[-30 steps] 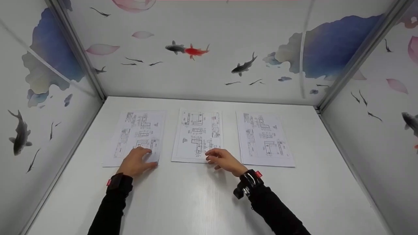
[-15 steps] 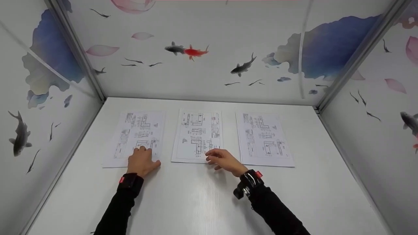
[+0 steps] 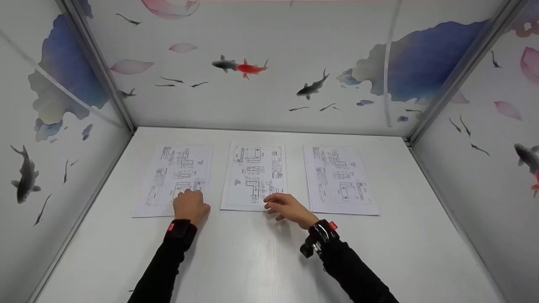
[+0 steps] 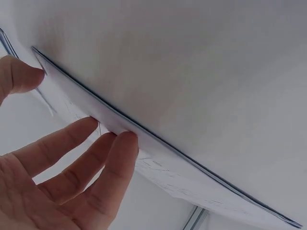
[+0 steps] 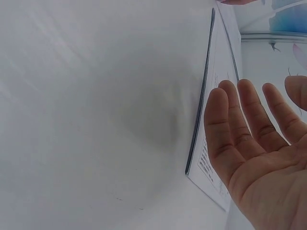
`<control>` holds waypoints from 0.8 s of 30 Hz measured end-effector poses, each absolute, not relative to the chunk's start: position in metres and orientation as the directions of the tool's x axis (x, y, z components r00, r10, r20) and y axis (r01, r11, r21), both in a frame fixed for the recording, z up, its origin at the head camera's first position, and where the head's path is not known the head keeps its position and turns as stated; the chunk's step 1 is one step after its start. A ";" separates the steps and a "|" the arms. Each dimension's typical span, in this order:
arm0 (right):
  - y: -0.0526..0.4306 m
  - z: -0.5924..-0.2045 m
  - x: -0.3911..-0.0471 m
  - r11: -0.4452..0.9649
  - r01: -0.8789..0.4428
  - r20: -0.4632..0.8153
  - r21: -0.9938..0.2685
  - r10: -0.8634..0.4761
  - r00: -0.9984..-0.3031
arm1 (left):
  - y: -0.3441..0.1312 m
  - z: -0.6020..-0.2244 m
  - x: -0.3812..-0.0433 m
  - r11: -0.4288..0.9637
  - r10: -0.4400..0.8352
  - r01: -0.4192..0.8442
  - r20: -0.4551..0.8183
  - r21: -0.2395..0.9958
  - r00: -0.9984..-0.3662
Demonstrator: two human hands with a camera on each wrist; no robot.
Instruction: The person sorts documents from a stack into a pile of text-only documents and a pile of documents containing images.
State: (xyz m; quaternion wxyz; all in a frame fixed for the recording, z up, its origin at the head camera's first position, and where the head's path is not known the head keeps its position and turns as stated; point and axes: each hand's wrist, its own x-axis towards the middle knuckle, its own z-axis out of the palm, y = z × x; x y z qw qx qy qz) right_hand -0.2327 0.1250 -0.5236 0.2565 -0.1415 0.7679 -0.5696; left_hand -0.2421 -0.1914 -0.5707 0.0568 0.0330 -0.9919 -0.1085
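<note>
My left hand (image 3: 190,207) is over the lower right corner of the left stack of printed drawings (image 3: 147,200). Close up in the left wrist view, the fingertips (image 4: 125,141) touch the top sheet (image 4: 165,155) near its edge, with the thumb by the corner. My right hand (image 3: 290,209) is relaxed over the lower right corner of the middle stack of drawings (image 3: 231,201). Its fingers (image 5: 218,115) are loosely bent and hold nothing in the right wrist view.
A third stack of drawings (image 3: 337,204) lies to the right, in line with the other two. All are on a white table (image 3: 252,261), enclosed by white panels (image 3: 269,97) painted with fish and petals. Metal posts (image 3: 454,75) stand at the back corners.
My left hand has moved right along the lower part of the left stack toward its corner, and its fingers have drawn in. My right hand has stayed put.
</note>
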 end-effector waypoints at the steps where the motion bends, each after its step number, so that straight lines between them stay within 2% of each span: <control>1: 0.125 -0.525 -0.234 0.308 0.075 -0.233 -0.948 -0.513 -0.826 | -0.191 -0.571 -0.242 0.973 -0.087 -0.060 0.110 0.223 -0.990; 10: 0.126 -0.550 -0.246 0.329 0.063 -0.230 -0.942 -0.499 -0.836 | -0.184 -0.567 -0.243 0.965 -0.115 -0.079 0.131 0.252 -0.985; 24: 0.125 -0.549 -0.246 0.336 0.059 -0.231 -0.940 -0.501 -0.834 | -0.177 -0.569 -0.245 0.965 -0.148 -0.106 0.165 0.240 -0.975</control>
